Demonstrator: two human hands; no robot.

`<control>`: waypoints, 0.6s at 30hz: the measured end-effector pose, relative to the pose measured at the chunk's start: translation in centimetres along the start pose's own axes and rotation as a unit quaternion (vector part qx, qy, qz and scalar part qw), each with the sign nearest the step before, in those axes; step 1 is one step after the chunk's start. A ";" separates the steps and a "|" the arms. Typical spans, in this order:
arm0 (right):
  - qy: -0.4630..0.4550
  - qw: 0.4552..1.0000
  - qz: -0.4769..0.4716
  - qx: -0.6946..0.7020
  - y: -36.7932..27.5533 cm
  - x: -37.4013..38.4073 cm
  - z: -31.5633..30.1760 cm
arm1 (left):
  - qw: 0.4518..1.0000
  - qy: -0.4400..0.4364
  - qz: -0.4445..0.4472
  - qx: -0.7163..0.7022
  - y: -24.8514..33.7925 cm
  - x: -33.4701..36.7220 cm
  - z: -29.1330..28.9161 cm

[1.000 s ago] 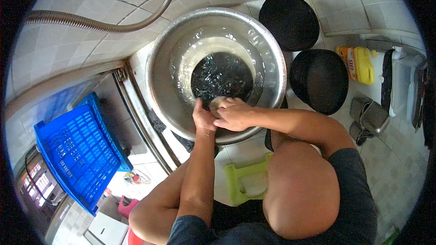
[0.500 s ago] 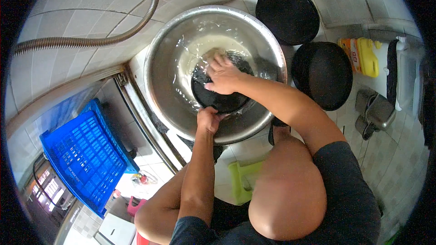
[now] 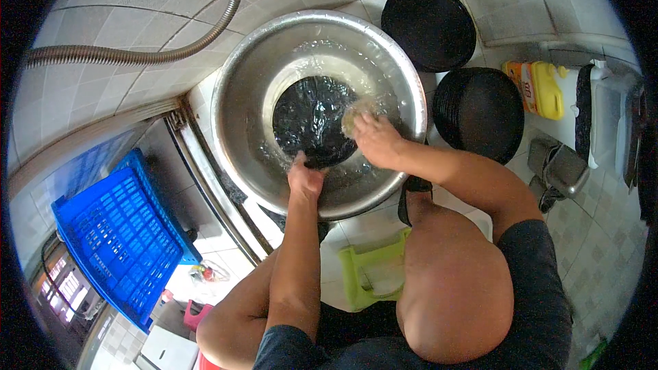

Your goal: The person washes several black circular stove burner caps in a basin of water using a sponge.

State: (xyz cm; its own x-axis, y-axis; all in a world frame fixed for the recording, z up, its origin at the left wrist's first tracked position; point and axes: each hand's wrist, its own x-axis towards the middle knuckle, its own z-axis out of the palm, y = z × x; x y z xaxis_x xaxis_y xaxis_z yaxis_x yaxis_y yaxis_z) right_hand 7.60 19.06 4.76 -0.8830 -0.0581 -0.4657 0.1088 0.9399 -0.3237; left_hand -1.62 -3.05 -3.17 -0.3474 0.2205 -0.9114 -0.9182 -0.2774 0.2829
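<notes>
A round black plate (image 3: 301, 123) lies in water inside a wide metal basin (image 3: 234, 79). My left hand (image 3: 305, 179) is closed on the plate's near edge, thumb resting over the rim. At the plate's right edge, my right hand (image 3: 377, 138) is closed around a pale tan scrubbing pad (image 3: 358, 115), which is slightly blurred. Ripples and bright reflections run over the plate's wet surface.
To the basin's right stand a black plate stack (image 3: 480, 115) and another round black stack (image 3: 428, 26). Beyond are a yellow jug (image 3: 546, 90) and metal containers (image 3: 565, 168). A blue crate (image 3: 123, 233) stands left, a ribbed hose (image 3: 137, 63) above it, and a green stool-like object (image 3: 353, 281) below.
My right hand has swept from the plate's middle to its right edge, uncovering the surface and showing the scrubbing pad. My left hand keeps its hold on the near rim.
</notes>
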 end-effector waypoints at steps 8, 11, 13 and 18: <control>0.301 0.868 0.237 0.315 2.8 5.1 2.1 | 0.984 0.138 0.008 0.113 -0.1 -1.8 5.3; 0.239 0.858 0.287 0.352 2.8 4.8 2.2 | 0.987 0.128 0.001 0.099 -0.7 -1.6 5.1; 0.255 0.862 0.323 0.295 3.6 4.3 4.5 | 0.977 0.094 0.015 0.193 -1.5 -1.2 4.9; 0.116 0.658 0.347 0.658 3.5 2.8 0.3 | 0.950 0.091 0.132 0.269 -1.0 -4.0 5.9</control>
State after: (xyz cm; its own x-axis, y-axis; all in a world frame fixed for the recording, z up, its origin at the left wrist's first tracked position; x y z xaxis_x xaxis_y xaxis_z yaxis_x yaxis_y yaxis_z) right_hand 5.65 22.09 2.11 -0.4415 0.4274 -0.7889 0.6892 -0.4014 -0.6032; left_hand -0.50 1.89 1.93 -0.5848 0.0304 -0.8106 -0.7855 0.2284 0.5752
